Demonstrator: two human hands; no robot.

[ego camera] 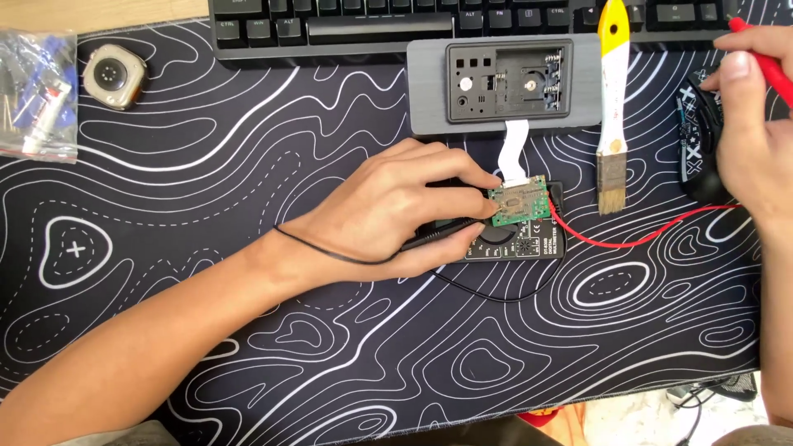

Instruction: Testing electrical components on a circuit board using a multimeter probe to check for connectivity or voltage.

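Observation:
My left hand [396,206] grips a black test probe [442,233] and presses its tip against a small green circuit board [519,204], steadying the board with thumb and forefinger. The board lies on a black multimeter [516,245] and joins a grey device [504,87] through a white ribbon cable [514,151]. At the right edge, my right hand [752,136] holds a red test probe [764,62] raised, away from the board. A red lead [628,239] and a black lead [330,252] run from the meter.
A black keyboard [372,25] lies along the top. A yellow-and-white brush [613,116] lies right of the grey device. A watch body [114,76] and a plastic bag of parts [37,91] sit at top left. A black mouse [698,140] is under my right hand.

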